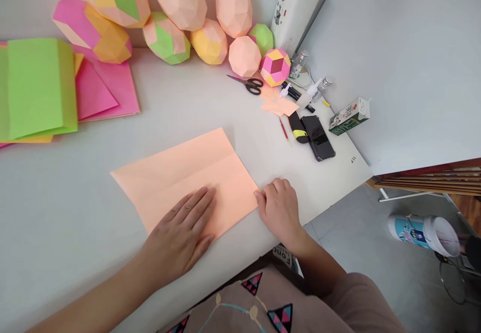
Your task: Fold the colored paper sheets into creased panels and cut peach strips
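Note:
A sheet of peach-coloured paper lies on the white table, with a crease running across it. My left hand rests flat on the sheet's near part, fingers stretched out and close together. At the sheet's right corner is my right hand, its fingers curled, with thumb and forefinger pinching that corner. The near edge of the paper is partly covered by my left hand.
Faceted paper balls are piled along the back wall. Black-handled scissors, paper scraps, a red pencil and a phone lie at the right. Green paper and pink paper are stacked at the left.

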Motion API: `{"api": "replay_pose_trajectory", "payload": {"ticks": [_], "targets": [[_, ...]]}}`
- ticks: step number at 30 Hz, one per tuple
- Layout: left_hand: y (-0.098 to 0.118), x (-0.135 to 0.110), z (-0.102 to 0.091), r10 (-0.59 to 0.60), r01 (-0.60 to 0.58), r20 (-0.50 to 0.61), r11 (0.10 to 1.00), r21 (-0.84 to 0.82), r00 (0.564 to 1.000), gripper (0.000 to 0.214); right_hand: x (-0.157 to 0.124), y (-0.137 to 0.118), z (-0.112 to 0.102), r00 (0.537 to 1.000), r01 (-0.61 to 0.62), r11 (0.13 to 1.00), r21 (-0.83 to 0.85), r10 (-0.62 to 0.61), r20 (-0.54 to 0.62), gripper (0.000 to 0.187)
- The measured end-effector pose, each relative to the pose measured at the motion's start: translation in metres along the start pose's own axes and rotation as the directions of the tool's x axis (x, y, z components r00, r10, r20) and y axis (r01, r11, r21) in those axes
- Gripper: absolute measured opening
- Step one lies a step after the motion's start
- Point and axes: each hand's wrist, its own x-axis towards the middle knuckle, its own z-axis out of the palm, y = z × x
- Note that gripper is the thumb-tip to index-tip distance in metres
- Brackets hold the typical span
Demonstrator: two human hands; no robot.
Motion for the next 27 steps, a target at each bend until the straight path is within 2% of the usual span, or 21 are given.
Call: {"api": "replay_pose_trajectory", "payload": {"ticks": [9,15,18,21,27], "targets": [[-0.001,-0.002,0.0,0.016,-0.01,0.103,0.998,-0.06,0.995,0.065,-0.001,-0.001,0.002,1.0,-0.006,1.0,-0.009,0.005,-0.019,0.027],[0.001,-0.001,-0.001,0.007,-0.002,0.089,0.999,-0.051,0.996,0.066,-0.004,0.0,0.002,0.998,-0.037,0.996,0.082,0.042,-0.056,0.032],[0.001,-0.001,-0.001,0.003,0.002,0.086,0.999,-0.053,0.996,0.066,-0.007,0.0,0.003,0.996,-0.043,0.99,0.133,0.052,-0.067,0.041],[0.001,0.0,0.0,0.002,0.003,0.094,0.999,-0.051,0.996,0.066,-0.007,0.002,0.004,0.995,-0.027,0.988,0.152,0.041,-0.09,0.048],[0.002,0.0,-0.001,-0.005,0.011,0.099,0.999,-0.053,0.995,0.065,-0.005,0.009,0.005,0.996,0.021,0.989,0.145,-0.007,-0.093,0.048]]}}
